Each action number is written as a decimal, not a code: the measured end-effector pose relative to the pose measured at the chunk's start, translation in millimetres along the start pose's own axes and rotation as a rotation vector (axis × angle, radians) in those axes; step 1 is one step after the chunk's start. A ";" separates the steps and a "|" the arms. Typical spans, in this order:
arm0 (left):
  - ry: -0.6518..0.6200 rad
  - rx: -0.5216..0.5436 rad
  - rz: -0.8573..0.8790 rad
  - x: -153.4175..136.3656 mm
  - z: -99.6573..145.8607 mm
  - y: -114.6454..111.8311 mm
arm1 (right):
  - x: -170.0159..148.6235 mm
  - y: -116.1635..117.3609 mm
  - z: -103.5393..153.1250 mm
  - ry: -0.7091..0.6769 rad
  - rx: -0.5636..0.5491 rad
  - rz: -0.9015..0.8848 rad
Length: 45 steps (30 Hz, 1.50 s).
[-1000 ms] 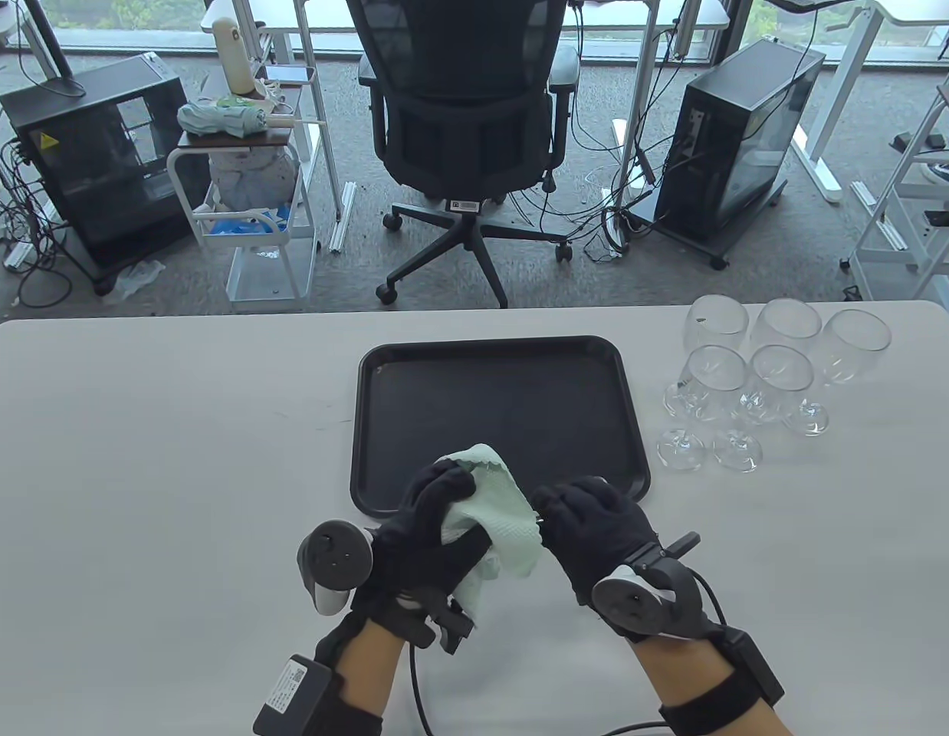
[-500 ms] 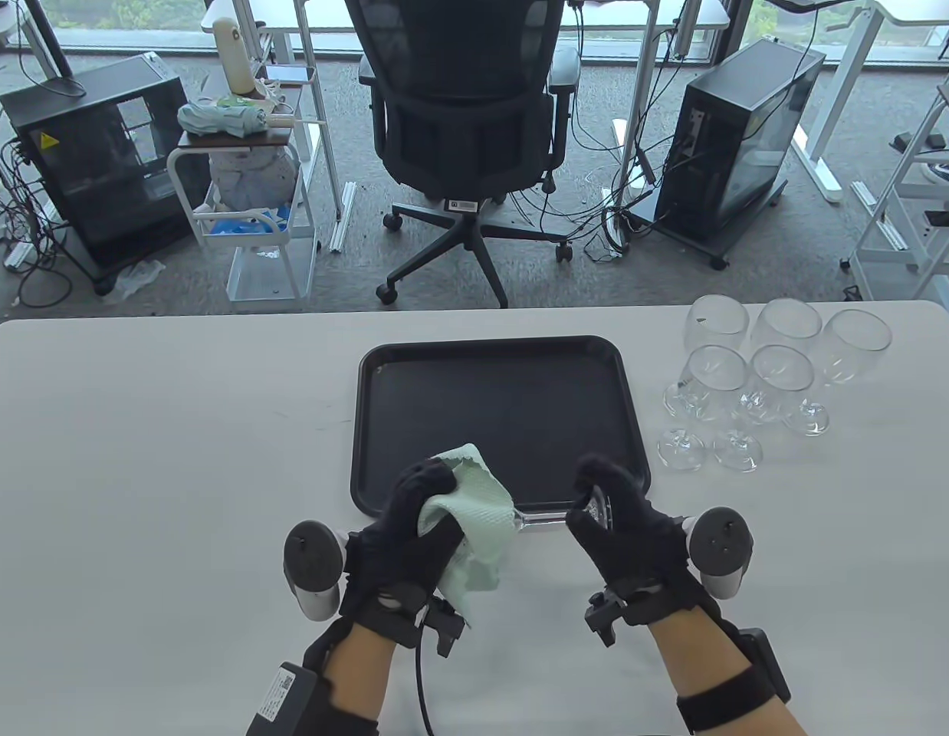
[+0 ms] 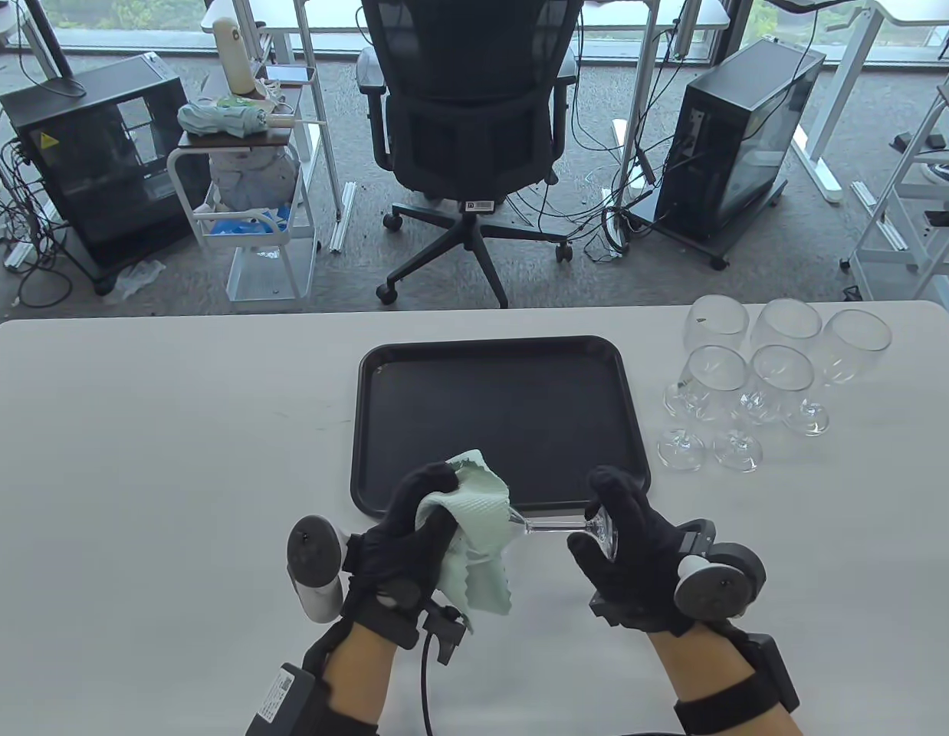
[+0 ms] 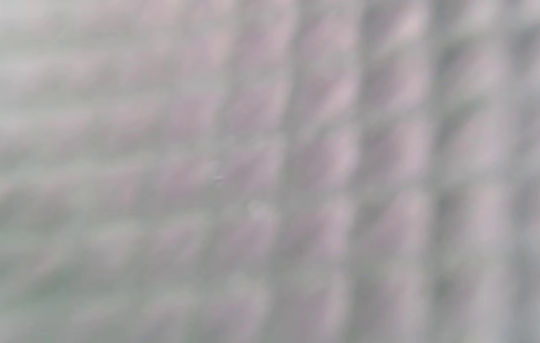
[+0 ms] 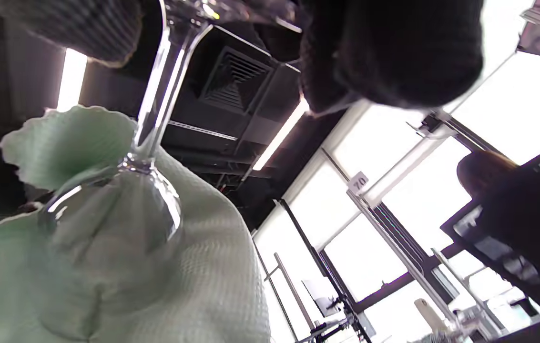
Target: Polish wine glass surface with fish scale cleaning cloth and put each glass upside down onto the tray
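A wine glass [image 3: 555, 524] lies sideways in the air over the table's near side, just in front of the black tray [image 3: 367, 429]. My left hand [image 3: 425, 525] grips its bowl through the pale green cloth [image 3: 474, 529], which wraps and hides the bowl. My right hand [image 3: 616, 529] holds the foot of the glass [image 3: 605, 530] between thumb and fingers. In the right wrist view the stem [image 5: 160, 90] runs down into the bowl [image 5: 122, 209], bundled in the cloth [image 5: 193, 281]. The left wrist view shows only blurred cloth [image 4: 270, 171].
Several more wine glasses [image 3: 750, 383] stand upright in a cluster at the table's right, beyond the tray. An office chair [image 3: 471, 130] stands behind the table's far edge.
My right hand slid from the stem out to the foot of the glass and rolled palm-inward. The left hand turned the cloth around the bowl, and more cloth hangs down.
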<state>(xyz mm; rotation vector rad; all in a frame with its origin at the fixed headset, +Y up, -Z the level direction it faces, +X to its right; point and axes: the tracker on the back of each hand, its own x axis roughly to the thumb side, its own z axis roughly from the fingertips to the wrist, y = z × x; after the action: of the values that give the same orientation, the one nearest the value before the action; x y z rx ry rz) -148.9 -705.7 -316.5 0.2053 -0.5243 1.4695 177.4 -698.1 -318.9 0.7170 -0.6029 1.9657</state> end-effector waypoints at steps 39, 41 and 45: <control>-0.025 0.040 -0.071 -5.1 1.0 2.0 | -2.3 1.6 -1.0 0.069 0.100 0.010; 0.029 0.029 0.001 -8.4 1.0 2.2 | 4.0 0.9 1.2 -0.099 0.073 0.131; 0.052 0.018 0.024 -6.4 1.8 -1.1 | 6.3 -0.6 3.3 -0.193 0.026 0.187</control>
<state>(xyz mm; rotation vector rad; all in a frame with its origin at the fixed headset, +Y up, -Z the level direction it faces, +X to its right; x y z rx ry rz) -148.3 -712.3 -317.6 0.1756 -0.4731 1.4995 176.2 -696.2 -312.1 0.9013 -0.7862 2.0933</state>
